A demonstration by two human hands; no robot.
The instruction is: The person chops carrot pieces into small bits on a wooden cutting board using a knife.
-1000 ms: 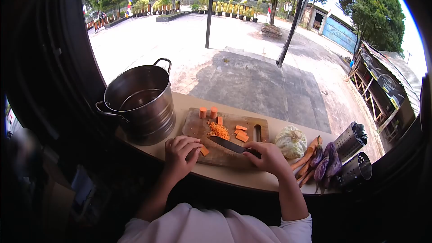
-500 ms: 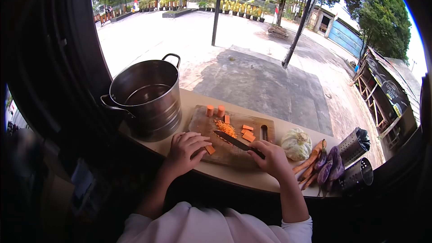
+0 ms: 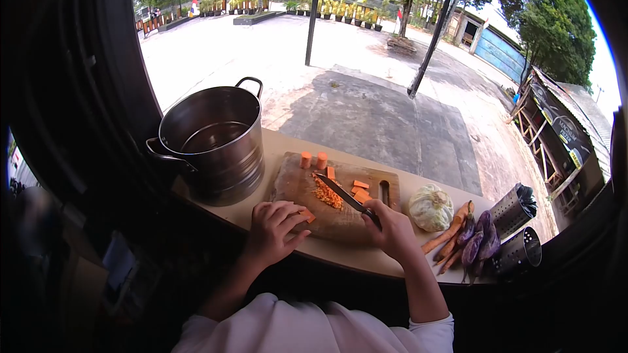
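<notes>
My right hand (image 3: 387, 225) grips the black handle of a knife (image 3: 347, 196), whose blade points up and left over the wooden cutting board (image 3: 294, 186). Under and beside the blade lies a pile of finely chopped carrot (image 3: 327, 196). At the board's left front, my left hand (image 3: 278, 229) has its fingers apart, with the fingertips touching a carrot piece (image 3: 307, 215). Two upright carrot chunks (image 3: 314, 160) and a small carrot block (image 3: 331, 172) are at the back. More carrot pieces (image 3: 361, 191) lie near the handle slot.
A large metal pot (image 3: 222, 150) stands left of the board. To the right are a cabbage (image 3: 430, 208), whole carrots (image 3: 450, 238), purple eggplants (image 3: 481, 242) and two perforated metal holders (image 3: 517, 256). The counter's front edge runs below my hands.
The view has shifted slightly. The knife blade has swung up and away over the chopped pile. My left fingers have spread a little at the carrot piece.
</notes>
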